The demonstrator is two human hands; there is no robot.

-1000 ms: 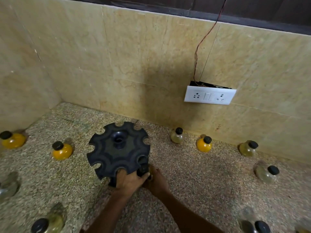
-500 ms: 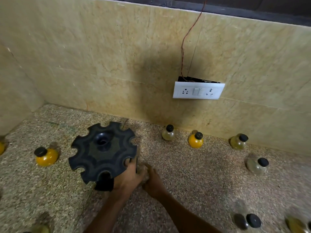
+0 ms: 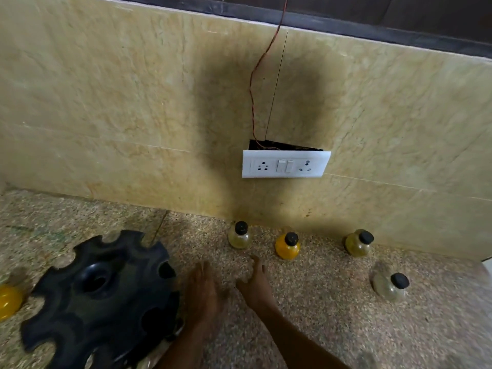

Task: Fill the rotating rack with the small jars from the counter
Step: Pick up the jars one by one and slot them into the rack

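My left hand [image 3: 201,291] is nearest to me, at about 6 o'clock. It lies flat with the fingers loose, holding nothing, just beside the right edge of the black rotating rack [image 3: 101,302]. The rack stands on the speckled counter [image 3: 332,315] at 8 o'clock, and its notched slots that I can see are empty. My right hand [image 3: 257,284] is a little to the right of the left one, apart from it. Its fingers are spread, they grip nothing, and they point toward 12 o'clock. At 9 o'clock, at the frame edge, there is a part of an orange jar [image 3: 9,302]. At 3 o'clock a clear jar [image 3: 390,287] leans with its black cap to the right. Farther, near the wall, three jars stand in a row: a pale jar [image 3: 239,235] at 12 o'clock, a yellow jar [image 3: 287,247] beside it, and an olive jar [image 3: 358,243] at 1 o'clock. Above them the white switch plate [image 3: 285,164] sits on the tiled wall [image 3: 133,102], with a red wire [image 3: 255,83] going up from it
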